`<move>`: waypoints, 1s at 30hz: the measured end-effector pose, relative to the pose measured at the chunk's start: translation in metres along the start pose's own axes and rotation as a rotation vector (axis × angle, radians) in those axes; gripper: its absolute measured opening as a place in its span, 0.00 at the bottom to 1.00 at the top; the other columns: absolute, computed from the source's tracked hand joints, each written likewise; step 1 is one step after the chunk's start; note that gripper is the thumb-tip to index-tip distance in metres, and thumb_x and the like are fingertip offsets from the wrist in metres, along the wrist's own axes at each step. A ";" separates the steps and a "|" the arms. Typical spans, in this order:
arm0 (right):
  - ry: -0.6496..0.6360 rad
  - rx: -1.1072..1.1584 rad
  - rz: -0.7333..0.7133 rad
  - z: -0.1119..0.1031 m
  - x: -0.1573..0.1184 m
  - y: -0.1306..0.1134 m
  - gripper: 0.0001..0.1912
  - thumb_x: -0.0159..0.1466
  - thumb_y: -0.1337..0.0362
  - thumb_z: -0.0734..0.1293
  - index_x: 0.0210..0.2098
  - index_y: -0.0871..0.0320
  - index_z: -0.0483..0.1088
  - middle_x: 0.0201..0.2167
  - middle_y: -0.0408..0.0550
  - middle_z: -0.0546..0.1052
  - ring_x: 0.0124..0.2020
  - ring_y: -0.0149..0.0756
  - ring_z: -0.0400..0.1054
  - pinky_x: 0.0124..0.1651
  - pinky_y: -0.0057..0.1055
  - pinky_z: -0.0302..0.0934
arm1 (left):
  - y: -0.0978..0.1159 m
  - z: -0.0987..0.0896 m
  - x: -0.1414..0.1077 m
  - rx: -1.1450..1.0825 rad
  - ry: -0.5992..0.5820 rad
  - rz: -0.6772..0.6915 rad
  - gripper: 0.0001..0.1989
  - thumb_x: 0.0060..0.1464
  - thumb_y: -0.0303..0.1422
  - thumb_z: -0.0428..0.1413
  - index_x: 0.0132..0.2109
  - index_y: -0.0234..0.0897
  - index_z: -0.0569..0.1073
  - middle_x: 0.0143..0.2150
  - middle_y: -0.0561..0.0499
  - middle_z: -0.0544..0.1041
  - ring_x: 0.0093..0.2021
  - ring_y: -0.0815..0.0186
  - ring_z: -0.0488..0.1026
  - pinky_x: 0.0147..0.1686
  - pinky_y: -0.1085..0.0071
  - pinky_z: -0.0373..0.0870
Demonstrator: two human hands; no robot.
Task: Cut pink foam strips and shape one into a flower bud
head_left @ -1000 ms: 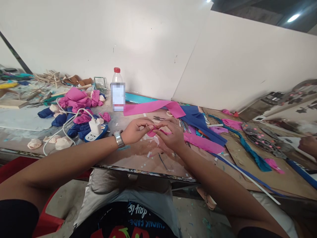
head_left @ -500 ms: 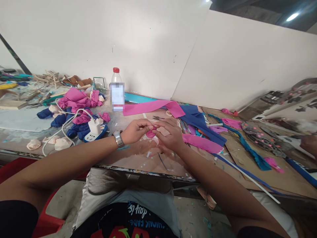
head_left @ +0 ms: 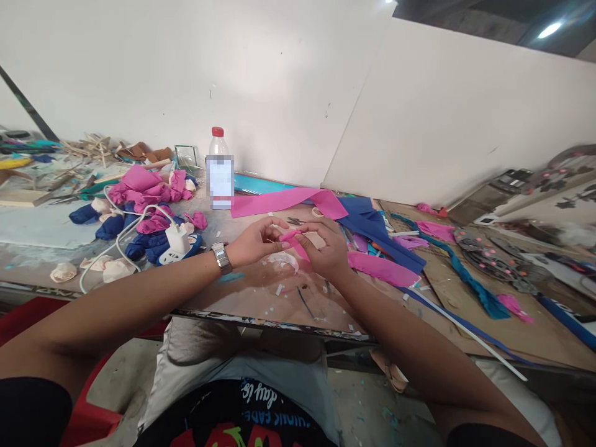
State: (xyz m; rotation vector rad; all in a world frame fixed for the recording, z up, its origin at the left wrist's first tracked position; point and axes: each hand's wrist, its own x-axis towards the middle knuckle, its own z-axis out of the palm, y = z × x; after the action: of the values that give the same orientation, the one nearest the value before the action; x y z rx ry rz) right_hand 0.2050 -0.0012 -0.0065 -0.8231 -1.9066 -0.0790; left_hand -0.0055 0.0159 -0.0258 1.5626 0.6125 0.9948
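Observation:
A strip of pink crepe paper (head_left: 302, 248), folded or rolled at its upper end, is between my two hands above the table. My right hand (head_left: 326, 249) pinches it between thumb and fingers. At its left end, the curled fingers and thumb of my left hand (head_left: 258, 243) hold it loosely, with a gap showing between thumb and forefinger. Another length of pink crepe paper (head_left: 384, 268) lies to the right of my right wrist. Under the hands is a whitish, clear patch (head_left: 283, 263) on the tabletop. Small scissors (head_left: 297, 221) lie just behind my fingers.
A red-capped bottle (head_left: 218, 143) stands at the back. On the left are crumpled pink and blue paper pieces (head_left: 139, 186), a power strip (head_left: 174, 253) and a white cable. Blue paper (head_left: 379, 230), a long white stick (head_left: 470, 335) and cardboard (head_left: 447, 292) lie right.
My left fingers have loosened and spread a little from their tight pinch. The pink paper has turned, now showing a longer rolled edge. A dark hand at the far right has left view.

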 end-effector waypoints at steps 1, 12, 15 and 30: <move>-0.007 0.004 0.008 0.000 0.000 0.001 0.04 0.66 0.61 0.71 0.38 0.53 0.76 0.36 0.47 0.80 0.43 0.43 0.74 0.51 0.43 0.66 | -0.001 0.000 0.000 -0.011 0.003 -0.001 0.26 0.52 0.43 0.68 0.52 0.36 0.69 0.33 0.54 0.74 0.33 0.70 0.71 0.36 0.72 0.67; -0.041 0.018 0.054 0.002 -0.001 0.006 0.08 0.68 0.57 0.69 0.36 0.54 0.73 0.35 0.46 0.79 0.42 0.42 0.73 0.53 0.44 0.65 | -0.005 -0.007 0.004 0.163 0.035 0.058 0.18 0.57 0.40 0.63 0.49 0.35 0.73 0.35 0.52 0.75 0.33 0.69 0.71 0.36 0.71 0.67; -0.073 -0.002 0.041 0.003 -0.002 0.009 0.08 0.68 0.57 0.69 0.36 0.54 0.73 0.36 0.46 0.79 0.42 0.42 0.73 0.53 0.43 0.64 | -0.003 -0.006 0.002 0.356 0.064 0.139 0.14 0.58 0.38 0.61 0.49 0.36 0.75 0.41 0.48 0.77 0.37 0.67 0.72 0.38 0.70 0.68; -0.130 0.027 0.027 0.003 0.000 0.005 0.11 0.69 0.57 0.67 0.33 0.54 0.72 0.32 0.46 0.78 0.38 0.40 0.72 0.48 0.42 0.62 | 0.008 -0.008 -0.003 0.715 0.052 0.330 0.16 0.57 0.35 0.61 0.52 0.37 0.75 0.50 0.44 0.79 0.48 0.59 0.74 0.45 0.65 0.69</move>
State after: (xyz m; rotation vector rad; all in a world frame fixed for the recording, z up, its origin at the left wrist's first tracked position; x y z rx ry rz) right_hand 0.2055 0.0037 -0.0097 -0.8538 -2.0128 0.0172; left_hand -0.0148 0.0153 -0.0192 2.3290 0.8184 1.1280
